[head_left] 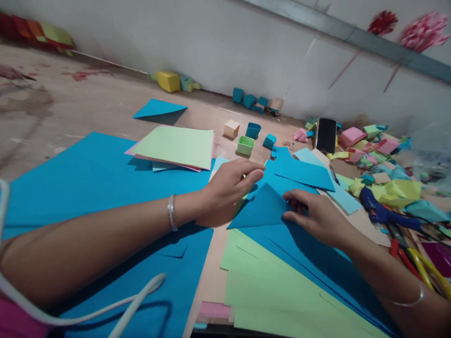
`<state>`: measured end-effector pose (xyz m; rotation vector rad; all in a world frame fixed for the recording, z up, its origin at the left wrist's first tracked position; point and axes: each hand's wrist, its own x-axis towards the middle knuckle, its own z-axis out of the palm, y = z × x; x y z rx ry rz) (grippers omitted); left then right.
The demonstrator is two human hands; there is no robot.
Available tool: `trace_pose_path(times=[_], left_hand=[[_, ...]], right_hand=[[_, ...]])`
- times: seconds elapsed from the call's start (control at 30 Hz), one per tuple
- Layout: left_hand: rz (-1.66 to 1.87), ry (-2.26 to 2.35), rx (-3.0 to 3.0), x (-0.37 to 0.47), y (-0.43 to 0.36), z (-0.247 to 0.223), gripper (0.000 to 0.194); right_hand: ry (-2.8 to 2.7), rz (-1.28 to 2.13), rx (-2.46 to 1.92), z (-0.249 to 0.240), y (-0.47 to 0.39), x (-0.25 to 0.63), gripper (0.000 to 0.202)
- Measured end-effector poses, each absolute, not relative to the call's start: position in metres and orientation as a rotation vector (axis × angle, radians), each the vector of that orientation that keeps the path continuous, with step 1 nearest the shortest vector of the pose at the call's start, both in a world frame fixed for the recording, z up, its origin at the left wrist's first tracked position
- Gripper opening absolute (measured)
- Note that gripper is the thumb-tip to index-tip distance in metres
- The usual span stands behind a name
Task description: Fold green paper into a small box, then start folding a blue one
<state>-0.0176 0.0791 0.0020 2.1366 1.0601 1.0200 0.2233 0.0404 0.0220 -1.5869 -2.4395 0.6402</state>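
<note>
1. My left hand (pixel 234 188) lies beside the blue folded sheet (pixel 260 209), thumb and forefinger extended and slightly apart with nothing visible between them; I judge it is placed there to guard the near side of the fold.
2. My right hand (pixel 317 213) curls at the sheet's right edge, probably to control the raised flap; the grip is soft in the view, and I cannot tell whether its fingers are clamped on the paper.
3. The folded sheet sits between both hands, over other blue paper, its flap forming a peaked triangle with a straight lower edge.
4. Beneath and in front, pale green sheets (pixel 268 291) fan out, flat and matte; at left, a large blue sheet (pixel 70 178) covers much of the table (pixel 116 94), bearing a stack of green and pink sheets (pixel 179 145).
5. Beyond the hands, a peach cube (pixel 231 128), an open green box (pixel 245 146) and an open blue box (pixel 252 130) stand apart, crisp-edged, seemingly set clear of the working paper.
6. At right, a dark blue glue gun (pixel 380 211) and yellow-handled tool (pixel 424 267), both smooth, lie within my reach beside crumpled paper scraps (pixel 398 192).
</note>
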Motion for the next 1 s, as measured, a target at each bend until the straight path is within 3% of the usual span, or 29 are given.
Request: trace_pose_path(times=[0.23,0.33,0.5,0.67,0.77,1.0], left_hand=[[0.902,1.016,1.917,-0.018,0.075,0.007,0.053],[0.971,1.009,1.915,-0.018,0.077,0.005,0.046],[0.972,0.98,1.843,-0.017,0.073,0.005,0.019],[0.912,0.96,1.418,-0.014,0.067,0.009,0.047],[0.946,1.086,1.411,-0.015,0.07,0.01,0.036],[1.012,1.163,1.466,-0.018,0.076,0.005,0.042]], right_hand=[[-2.127,0.833,-1.488,0.022,0.051,0.227,0.016],[-2.052,0.782,-1.477,0.019,0.052,0.227,0.017],[-2.062,0.385,-1.413,0.013,0.052,0.228,0.01],[-2.145,-0.082,-1.225,0.004,0.048,0.231,0.02],[-2.293,-0.204,-1.126,0.001,0.047,0.233,0.02],[-2.458,-0.535,-0.767,0.005,0.051,0.233,0.015]])
